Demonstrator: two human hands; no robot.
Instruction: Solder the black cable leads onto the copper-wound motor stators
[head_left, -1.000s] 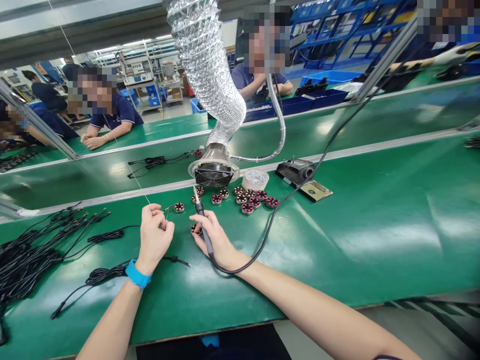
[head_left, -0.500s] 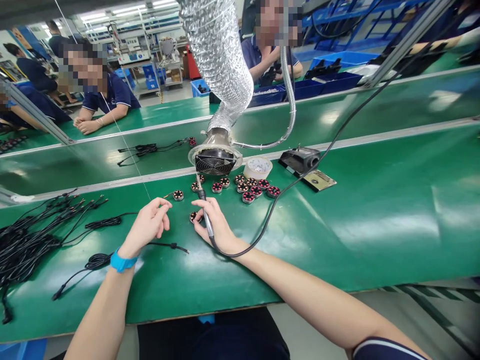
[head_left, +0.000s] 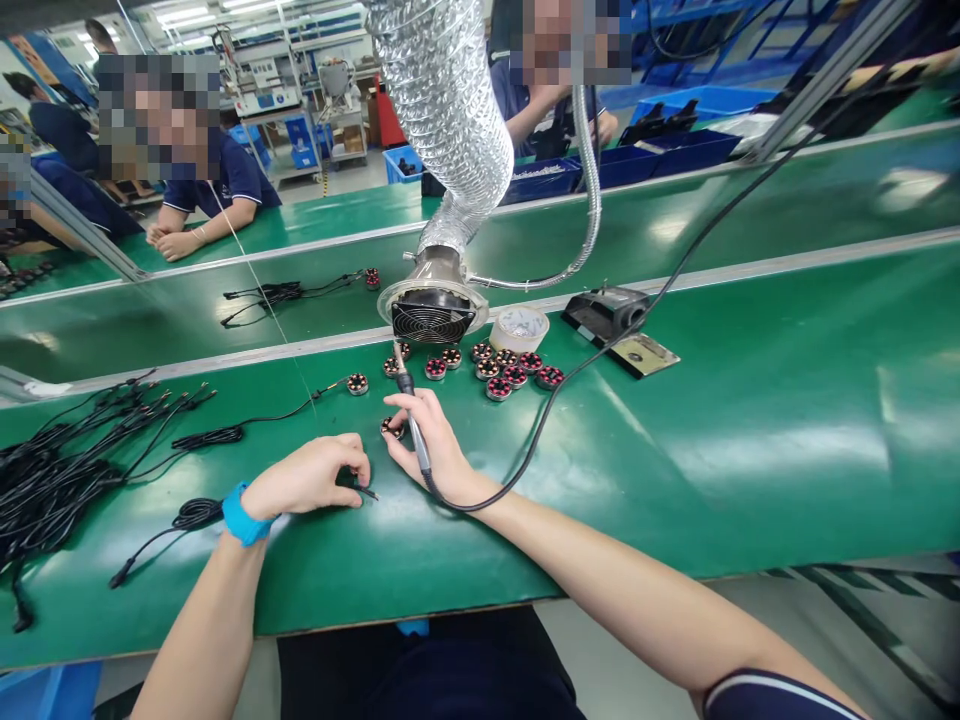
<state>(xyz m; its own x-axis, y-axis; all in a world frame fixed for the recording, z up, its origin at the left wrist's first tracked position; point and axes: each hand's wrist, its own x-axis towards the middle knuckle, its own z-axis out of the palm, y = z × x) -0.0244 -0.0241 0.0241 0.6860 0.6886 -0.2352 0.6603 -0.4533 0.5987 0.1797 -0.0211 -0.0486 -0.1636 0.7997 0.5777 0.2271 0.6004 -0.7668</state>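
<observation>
Black and thin, the cable end (head_left: pixel 370 492) lay at the fingertips of the left hand (head_left: pixel 309 478), its long axis running rightward over the bench (head_left: pixel 712 440) and slightly toward the worker, the stripped tip pointing away from the palm. Thumb and forefinger curved around it with some space inside the curl; from where I stood, I couldn't tell whether they actually pinched it. A coil of cable (head_left: pixel 196 513) sat left of the wristband (head_left: pixel 246 514), and it looked like the same length, though the wrist hid the stretch between.

Over on the other side, the right hand (head_left: pixel 439 450) was wrapped around the soldering iron (head_left: pixel 417 435), its handle slanting through the fingers and its metal tip aimed away from the body, toward the fan (head_left: pixel 431 320). That hand's thumb and forefinger also framed a round wound part (head_left: pixel 390 427), apparently touching it, just left of the iron.

What mattered, to my eye, was the offset: the wound part stood a little to the right of the cable end and farther from the body, so the stripped tip pointed past its near side rather than at it. The left hand was nearer the cable end, the right nearer the wound part.
</observation>
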